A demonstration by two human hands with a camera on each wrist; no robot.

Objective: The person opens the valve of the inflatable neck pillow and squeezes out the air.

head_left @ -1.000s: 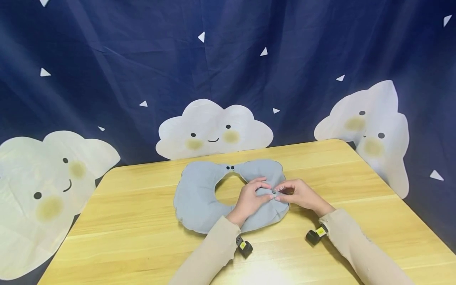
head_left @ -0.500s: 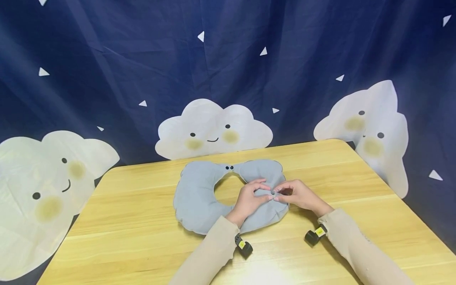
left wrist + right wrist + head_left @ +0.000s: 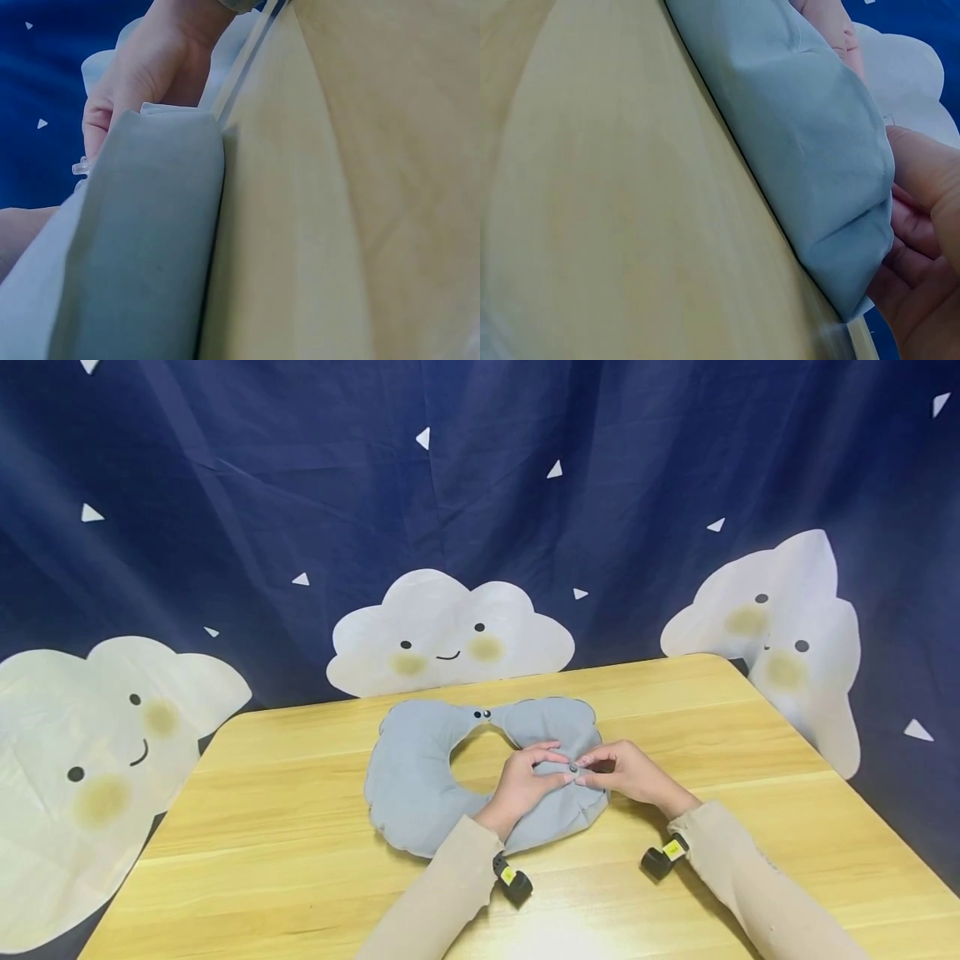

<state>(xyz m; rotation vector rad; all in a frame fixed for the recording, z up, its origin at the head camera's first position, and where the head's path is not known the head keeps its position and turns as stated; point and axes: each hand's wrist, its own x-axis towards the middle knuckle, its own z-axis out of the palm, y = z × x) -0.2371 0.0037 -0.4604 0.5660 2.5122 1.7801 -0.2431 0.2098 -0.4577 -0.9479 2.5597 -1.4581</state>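
Note:
A grey inflatable neck pillow [image 3: 420, 777], puffed up with creased seams, lies on the wooden table. A small clear plastic valve [image 3: 81, 166] stands up from the right part of its upper face; in the head view it is a small dark spot between the hands. My left hand [image 3: 522, 783] rests on the pillow, thumb and fingers curled and pinching the fabric beside the valve. From the other side my right hand [image 3: 633, 770] pinches at the valve with thumb and forefinger. The right wrist view shows the right thumb [image 3: 922, 169] at the pillow's edge; the pillow hides most fingertips.
The wooden table [image 3: 262, 810] reaches back to a dark blue curtain [image 3: 480, 485] printed with smiling clouds. Two dark snaps [image 3: 482, 714] sit where the pillow's ends meet at the back. Black wrist cameras [image 3: 514, 883] hang beneath both sleeves.
Both hands stay at the valve with only slight finger movement. The valve spot has shifted marginally towards the person; the pillow keeps its place.

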